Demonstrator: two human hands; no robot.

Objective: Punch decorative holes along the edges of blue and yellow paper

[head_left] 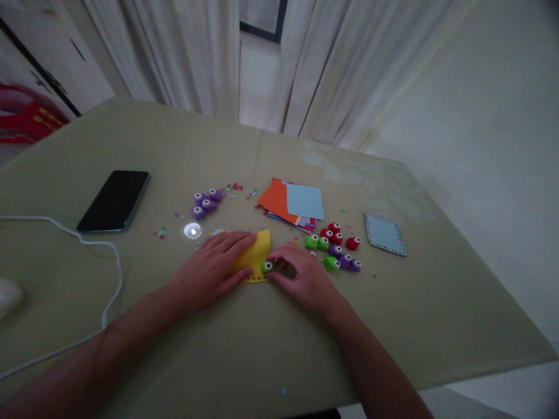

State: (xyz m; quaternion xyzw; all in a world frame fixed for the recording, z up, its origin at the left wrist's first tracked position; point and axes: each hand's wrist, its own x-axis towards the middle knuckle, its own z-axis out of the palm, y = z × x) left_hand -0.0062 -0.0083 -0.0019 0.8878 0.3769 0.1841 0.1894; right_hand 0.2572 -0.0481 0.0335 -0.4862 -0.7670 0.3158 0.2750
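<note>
A yellow paper sheet (258, 247) lies in front of me, with small punched holes along its near edge. My left hand (212, 262) rests flat over its left part, fingers stretched out and thumb near the row of holes. At the sheet's right edge, my right hand (303, 276) pinches a small green craft punch (267, 266) between thumb and fingers. Whether the sheet's edge sits inside the punch's slot is too small to tell. Close beyond the right hand stand several red punches (335, 237), green punches (317, 241) and purple punches (346, 260).
More purple punches (205, 203) stand beyond my left hand. Coloured paper squares (304, 202) are stacked at the middle. A light-blue square with punched edges (385, 234) lies right. Left are a phone (116, 201), a white cable (116, 273) and a white rounded object (9, 297). Paper bits (236, 187) are scattered about.
</note>
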